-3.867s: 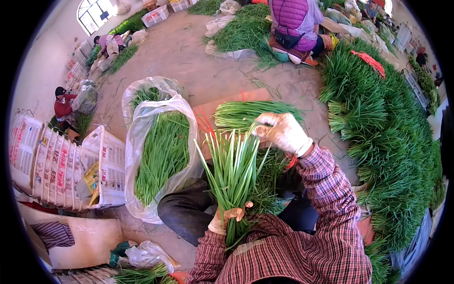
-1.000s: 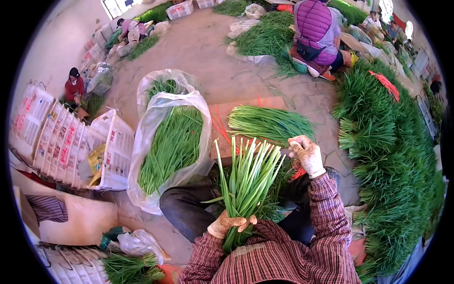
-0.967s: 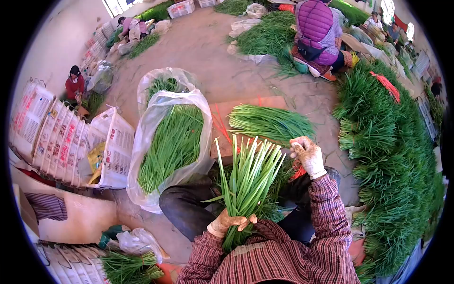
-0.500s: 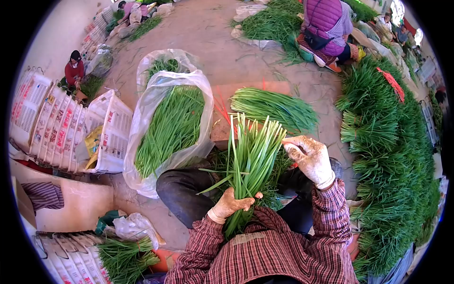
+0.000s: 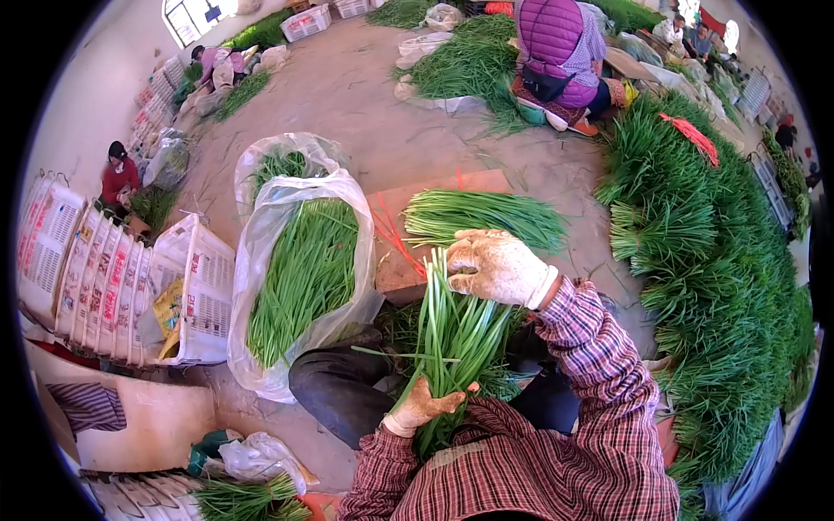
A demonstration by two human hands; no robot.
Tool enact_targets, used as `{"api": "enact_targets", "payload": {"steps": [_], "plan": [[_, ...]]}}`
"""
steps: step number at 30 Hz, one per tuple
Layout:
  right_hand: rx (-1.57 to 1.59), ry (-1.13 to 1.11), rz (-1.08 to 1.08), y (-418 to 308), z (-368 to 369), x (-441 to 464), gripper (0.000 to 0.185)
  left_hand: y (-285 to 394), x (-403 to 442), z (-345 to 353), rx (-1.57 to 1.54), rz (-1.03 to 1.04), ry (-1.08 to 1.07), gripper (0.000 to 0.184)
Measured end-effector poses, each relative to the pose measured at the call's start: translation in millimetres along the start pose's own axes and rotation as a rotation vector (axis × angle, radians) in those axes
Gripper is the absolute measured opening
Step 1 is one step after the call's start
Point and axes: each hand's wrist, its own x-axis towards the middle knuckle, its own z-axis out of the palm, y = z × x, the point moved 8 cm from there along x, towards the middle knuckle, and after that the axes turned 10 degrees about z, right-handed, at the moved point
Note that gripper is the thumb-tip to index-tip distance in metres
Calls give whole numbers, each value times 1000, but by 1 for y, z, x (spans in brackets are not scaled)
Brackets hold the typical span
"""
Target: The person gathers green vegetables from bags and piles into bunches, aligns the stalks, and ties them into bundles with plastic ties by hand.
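My left hand (image 5: 423,408), in a stained white glove, is wrapped round the lower part of a loose bunch of green chives (image 5: 462,343) above my lap. The pale stem ends point up and away from me. At those ends, my right hand (image 5: 499,267), also gloved, has its fingers curled and pinched on some stems; the palm hides part of the bunch. Just beyond lies a pile of chives (image 5: 486,219) on a low board (image 5: 391,276), beside red ties (image 5: 393,227).
At left stand an open plastic bag (image 5: 367,260) full of chives and white crates (image 5: 208,300). A long bank of bundled chives (image 5: 721,304) runs along the right. Ahead, a person in a purple vest (image 5: 556,43) bends down; other people sit farther off.
My right hand has moved left, from beside the bunch onto its pale stem ends. My left hand keeps its grip. The whole view has shifted slightly.
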Motion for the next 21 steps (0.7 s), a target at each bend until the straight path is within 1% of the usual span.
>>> {"api": "enact_targets", "payload": {"steps": [2, 3, 4, 5, 6, 7, 8, 9, 10, 11, 12, 13, 15, 16, 17, 18, 19, 20, 21], "plan": [[8, 46, -17, 4, 1, 2, 24, -1, -3, -1, -156, -35, -18, 50], [49, 41, 59, 6, -4, 3, 23, -1, -3, 0, -206, -48, -25, 49], [89, 35, 134, 9, -7, 3, 22, -1, -3, 1, -421, -49, 19, 47], [181, 83, 201, 13, -14, 1, 23, 0, -3, 2, -529, -50, 40, 47], [179, 85, 202, 14, -14, 1, 23, 4, -2, 5, -637, -51, 61, 46], [276, 150, 248, 22, -18, 0, 21, 5, -4, 7, -273, -145, 25, 51], [373, 216, 293, 31, -21, -1, 20, 4, -4, 5, -87, -187, 9, 53], [615, 202, 338, 39, -22, 2, 18, 2, -5, 4, 95, -233, -15, 56], [825, 282, 390, 50, -29, 1, 17, 5, -2, 0, 114, -116, 23, 52], [855, 355, 354, 57, -46, 0, 17, 9, -1, -6, 131, 0, 62, 51], [884, 427, 318, 61, -66, -5, 17, 4, -3, -11, 130, 2, 60, 51], [991, 484, 273, 54, -85, -12, 17, -1, -5, -16, 140, -7, 21, 46], [1210, 564, 219, 41, -121, -26, 19, 0, -2, -13, 146, -10, -10, 44], [1302, 620, 188, 35, -135, -34, 23, 8, 2, -12, 192, 15, 60, 43], [1386, 531, 95, 30, -145, -38, 24, 13, 4, -12, 240, 37, 128, 43], [1466, 444, 1, 28, -152, -42, 26, 4, 5, -16, 239, 38, 127, 43], [1355, 372, -22, 17, -154, -42, 28, -6, 7, -24, 145, 68, 162, 47], [1175, 307, 162, 11, -142, -48, 30, -16, 8, -32, 51, 97, 195, 52], [1139, 127, 186, 8, -118, -47, 32, -15, 10, -29, 52, 97, 190, 52]]}}
